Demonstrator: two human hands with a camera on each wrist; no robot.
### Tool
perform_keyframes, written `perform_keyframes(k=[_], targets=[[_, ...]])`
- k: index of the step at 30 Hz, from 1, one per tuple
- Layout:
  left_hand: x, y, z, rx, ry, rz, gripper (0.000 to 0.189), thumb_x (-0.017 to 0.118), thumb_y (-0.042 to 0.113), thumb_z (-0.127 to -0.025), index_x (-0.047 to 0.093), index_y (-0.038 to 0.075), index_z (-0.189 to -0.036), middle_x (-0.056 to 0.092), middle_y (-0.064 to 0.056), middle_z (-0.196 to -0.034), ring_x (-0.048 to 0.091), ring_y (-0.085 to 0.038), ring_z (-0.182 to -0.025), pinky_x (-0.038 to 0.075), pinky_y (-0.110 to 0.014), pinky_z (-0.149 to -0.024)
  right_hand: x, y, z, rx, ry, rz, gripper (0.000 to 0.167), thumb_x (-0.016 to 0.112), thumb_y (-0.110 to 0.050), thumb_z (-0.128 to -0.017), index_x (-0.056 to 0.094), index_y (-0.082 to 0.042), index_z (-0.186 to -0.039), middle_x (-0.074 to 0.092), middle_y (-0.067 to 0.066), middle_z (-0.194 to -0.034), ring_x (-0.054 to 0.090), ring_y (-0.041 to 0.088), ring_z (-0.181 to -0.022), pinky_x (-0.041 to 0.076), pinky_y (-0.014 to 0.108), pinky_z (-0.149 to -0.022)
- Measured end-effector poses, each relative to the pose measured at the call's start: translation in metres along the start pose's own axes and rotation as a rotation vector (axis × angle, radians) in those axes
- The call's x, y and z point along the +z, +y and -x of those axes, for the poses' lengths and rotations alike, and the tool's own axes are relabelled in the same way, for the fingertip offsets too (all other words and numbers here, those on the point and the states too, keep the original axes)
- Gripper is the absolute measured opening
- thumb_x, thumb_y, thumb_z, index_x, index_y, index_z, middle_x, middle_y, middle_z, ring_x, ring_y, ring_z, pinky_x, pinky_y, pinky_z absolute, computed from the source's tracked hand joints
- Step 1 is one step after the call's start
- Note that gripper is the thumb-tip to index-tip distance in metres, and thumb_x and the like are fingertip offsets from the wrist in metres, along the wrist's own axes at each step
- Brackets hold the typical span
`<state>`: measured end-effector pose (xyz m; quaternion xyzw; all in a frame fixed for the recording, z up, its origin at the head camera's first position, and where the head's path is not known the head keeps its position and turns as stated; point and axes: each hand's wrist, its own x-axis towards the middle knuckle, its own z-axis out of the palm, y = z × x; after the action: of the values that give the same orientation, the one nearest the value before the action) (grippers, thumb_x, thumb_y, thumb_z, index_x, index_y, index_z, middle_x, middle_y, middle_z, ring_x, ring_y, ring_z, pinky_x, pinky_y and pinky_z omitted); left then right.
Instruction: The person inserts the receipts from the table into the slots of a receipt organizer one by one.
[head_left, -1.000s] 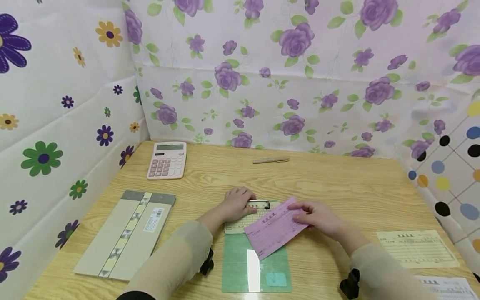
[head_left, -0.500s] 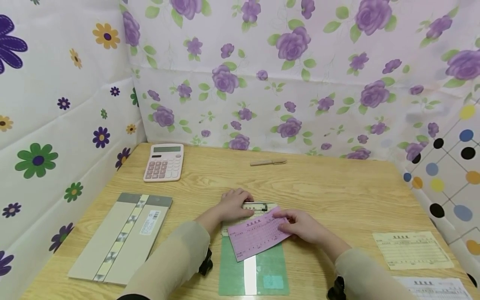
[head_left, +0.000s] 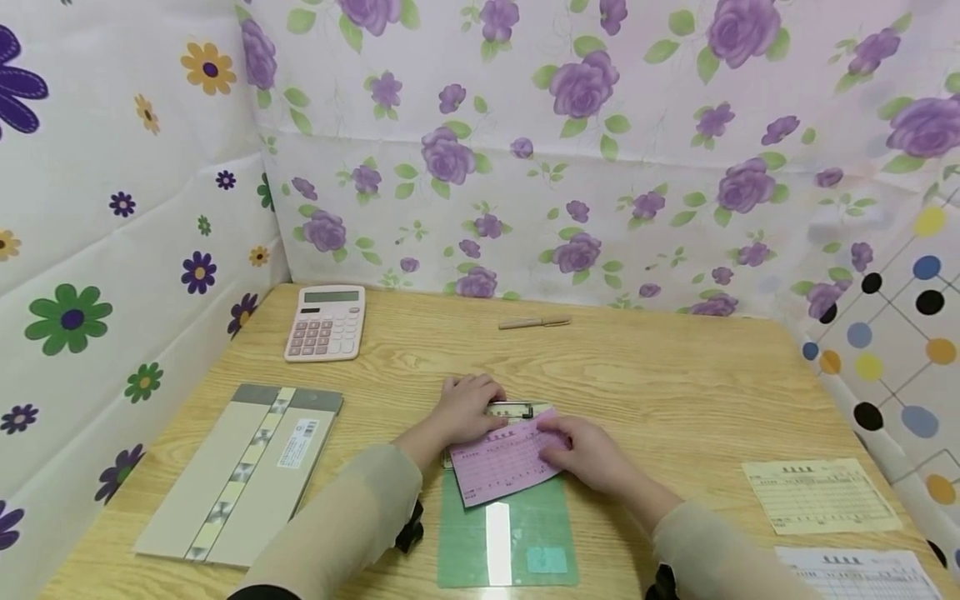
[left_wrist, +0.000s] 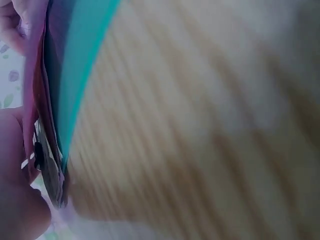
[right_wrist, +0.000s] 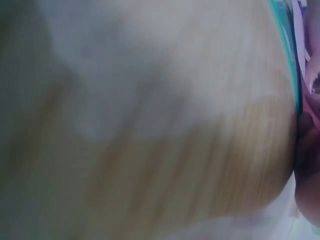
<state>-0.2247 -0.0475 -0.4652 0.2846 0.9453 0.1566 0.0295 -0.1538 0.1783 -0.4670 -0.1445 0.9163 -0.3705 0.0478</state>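
In the head view a translucent green clipboard [head_left: 468,546] lies on the table, its metal clip [head_left: 510,409] at the far end. My left hand [head_left: 465,411] grips that end, thumb on the near side of the clip and fingers over the far edge. The right hand [head_left: 592,457] pinches a pink printed form [head_left: 498,468] by its right side. This form is slightly tilted and overlaps the upper board, with its top edge just below the clip. Pale yellow forms on the board are mostly hidden under it. In the left wrist view the pink form [left_wrist: 31,85] stands slightly apart from the board [left_wrist: 82,55].
A beige file folder [head_left: 240,475] lies at left, and a pink calculator [head_left: 326,323] sits behind it. Toward the back is a pen [head_left: 534,322]. A yellow form [head_left: 821,497] and a white form [head_left: 855,573] lie at right on the wooden table [head_left: 660,367].
My right hand has moved left with the pink form, which has turned nearer level and come up toward the clip. The left hand stays at the clip. The head view has shifted slightly.
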Motion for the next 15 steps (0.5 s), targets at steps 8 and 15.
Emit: perform_keyframes(k=[8, 15], targets=[[-0.0020, 0.0023, 0.0003, 0.060, 0.021, -0.057, 0.035, 0.063, 0.045, -0.087, 0.063, 0.020, -0.112, 0.056, 0.004, -0.112, 0.050, -0.018, -0.106, 0.026, -0.045, -0.094, 0.0076, -0.0038, 0.0028, -0.036, 0.031, 0.132, 0.040, 0.074, -0.022, -0.081, 0.065, -0.013, -0.118, 0.056, 0.000, -0.099, 0.051, 0.011, -0.081, 0.044, 0.032, -0.072], [-0.0092, 0.0021, -0.0008, 0.060, -0.019, -0.032, 0.030, 0.062, 0.041, -0.089, 0.065, 0.020, -0.109, 0.057, 0.004, -0.107, 0.052, -0.017, -0.105, 0.027, -0.043, -0.094, 0.0090, -0.0061, 0.0017, -0.038, 0.008, 0.171, 0.039, 0.072, -0.027, -0.083, 0.065, -0.012, -0.119, 0.050, -0.001, -0.091, 0.044, 0.010, -0.071, 0.039, 0.027, -0.062]])
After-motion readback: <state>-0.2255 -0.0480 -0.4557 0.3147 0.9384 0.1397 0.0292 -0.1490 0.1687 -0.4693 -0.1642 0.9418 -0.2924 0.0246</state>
